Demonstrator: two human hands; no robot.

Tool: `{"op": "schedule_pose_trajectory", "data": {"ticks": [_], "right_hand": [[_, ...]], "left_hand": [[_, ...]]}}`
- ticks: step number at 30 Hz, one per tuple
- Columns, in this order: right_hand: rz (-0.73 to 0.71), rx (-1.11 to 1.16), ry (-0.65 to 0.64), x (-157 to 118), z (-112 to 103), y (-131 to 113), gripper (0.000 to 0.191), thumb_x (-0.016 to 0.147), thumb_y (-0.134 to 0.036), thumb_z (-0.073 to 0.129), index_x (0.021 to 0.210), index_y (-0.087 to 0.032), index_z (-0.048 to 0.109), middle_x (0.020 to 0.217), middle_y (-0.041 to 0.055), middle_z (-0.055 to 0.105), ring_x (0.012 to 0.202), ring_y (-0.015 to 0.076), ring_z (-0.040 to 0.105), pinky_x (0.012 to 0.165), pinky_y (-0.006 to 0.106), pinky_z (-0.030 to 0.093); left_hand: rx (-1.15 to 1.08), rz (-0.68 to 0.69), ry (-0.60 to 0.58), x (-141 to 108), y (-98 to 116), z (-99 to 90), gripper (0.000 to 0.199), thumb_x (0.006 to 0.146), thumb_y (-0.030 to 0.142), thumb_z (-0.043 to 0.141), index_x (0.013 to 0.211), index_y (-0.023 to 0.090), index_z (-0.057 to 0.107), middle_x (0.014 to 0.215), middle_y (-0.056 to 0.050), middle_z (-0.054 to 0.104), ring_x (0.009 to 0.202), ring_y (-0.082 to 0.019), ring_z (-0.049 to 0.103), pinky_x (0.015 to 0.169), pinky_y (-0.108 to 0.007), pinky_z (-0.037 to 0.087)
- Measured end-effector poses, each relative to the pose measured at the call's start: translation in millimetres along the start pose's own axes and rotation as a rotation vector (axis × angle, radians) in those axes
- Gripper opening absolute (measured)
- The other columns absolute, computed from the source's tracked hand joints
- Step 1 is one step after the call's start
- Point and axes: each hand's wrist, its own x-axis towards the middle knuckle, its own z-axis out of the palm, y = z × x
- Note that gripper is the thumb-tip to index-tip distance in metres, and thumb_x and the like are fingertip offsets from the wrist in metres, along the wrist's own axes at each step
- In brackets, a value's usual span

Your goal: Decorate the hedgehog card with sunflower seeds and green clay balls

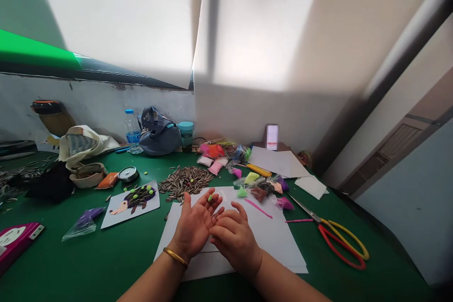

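Observation:
My left hand (pixel 193 229), with a gold bangle (pixel 176 257) on the wrist, lies palm up with its fingers spread. A small green clay ball (pixel 210 197) sits at its fingertips. My right hand (pixel 233 240) rests palm down against the left, fingers curled, and its palm is hidden. Both hands are over stacked white paper sheets (pixel 279 250). A thin pink clay strip (pixel 258 208) lies on the paper just beyond my right hand. Farther off are a pile of striped sunflower seeds (pixel 186 181) and a hedgehog picture card (pixel 132 204) dotted with green balls.
Bags of coloured clay (pixel 256 186) lie along the green table (pixel 85 255). Scissors with red and yellow handles (pixel 339 245) are on the right. A water bottle (pixel 132 127), grey bag (pixel 159 134), teal cup (pixel 186 134) and cloth tote (pixel 85 146) stand by the back wall.

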Motion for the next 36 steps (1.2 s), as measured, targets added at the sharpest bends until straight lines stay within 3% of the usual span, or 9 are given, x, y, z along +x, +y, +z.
{"op": "schedule_pose_trajectory", "data": {"ticks": [5,11,14,20,24,27,36], "right_hand": [[0.145,0.019,0.018,3,-24,15,0.011,0.094,-0.024,0.053,0.091,-0.026,0.064,0.084,0.0000,0.069,0.087,0.0187,0.061,0.101,0.045,0.037],[0.260,-0.009,0.047,-21,-34,46,0.019,0.093,-0.017,0.051,0.105,-0.023,0.063,0.097,0.0055,0.068,0.097,0.0235,0.059,0.090,0.044,0.044],[0.286,-0.027,0.034,-30,-36,53,0.022,0.095,-0.020,0.051,0.113,-0.023,0.063,0.103,0.0071,0.068,0.101,0.0244,0.059,0.090,0.044,0.044],[0.333,0.028,-0.042,-28,-35,48,0.013,0.092,-0.033,0.059,0.090,-0.022,0.065,0.082,0.0034,0.065,0.085,0.0224,0.059,0.079,0.039,0.044],[0.293,0.076,-0.094,-27,-29,43,0.014,0.092,-0.023,0.056,0.102,-0.024,0.067,0.090,0.0037,0.068,0.091,0.0223,0.059,0.084,0.039,0.043],[0.302,0.109,-0.112,-28,-26,41,0.017,0.090,-0.016,0.057,0.102,-0.023,0.065,0.093,0.0040,0.069,0.092,0.0215,0.059,0.085,0.039,0.043],[0.254,0.077,-0.139,-26,-26,38,0.008,0.082,-0.022,0.072,0.088,-0.025,0.069,0.089,0.0016,0.068,0.091,0.0213,0.058,0.082,0.037,0.041]], "left_hand": [[0.193,0.153,0.079,-3,17,-1.4,0.036,0.095,0.037,0.054,0.128,0.021,0.059,0.106,-0.008,0.066,0.102,-0.019,0.063,0.089,-0.032,0.049],[0.508,0.296,0.245,-4,29,-9.4,0.033,0.082,0.016,0.068,0.115,0.017,0.067,0.094,-0.006,0.071,0.086,-0.015,0.065,0.073,-0.022,0.046],[0.664,0.321,0.228,-4,29,-11.9,0.032,0.078,0.013,0.070,0.110,0.018,0.070,0.090,-0.005,0.073,0.078,-0.016,0.065,0.071,-0.024,0.045],[1.051,0.341,0.207,-4,23,-16.6,0.015,0.069,0.022,0.079,0.083,0.022,0.073,0.077,-0.003,0.070,0.073,-0.020,0.062,0.071,-0.029,0.048],[1.390,0.476,0.078,-4,20,-25.0,0.010,0.077,0.028,0.071,0.087,0.026,0.074,0.092,-0.005,0.069,0.090,-0.024,0.060,0.083,-0.034,0.048],[1.698,0.510,-0.060,-5,19,-28.2,0.018,0.087,0.023,0.057,0.094,0.025,0.073,0.095,-0.006,0.066,0.091,-0.022,0.060,0.084,-0.034,0.047],[2.177,0.501,-0.223,-5,4,-29.5,0.008,0.076,0.017,0.070,0.077,0.024,0.073,0.083,-0.001,0.066,0.082,-0.019,0.060,0.074,-0.030,0.039]]}}
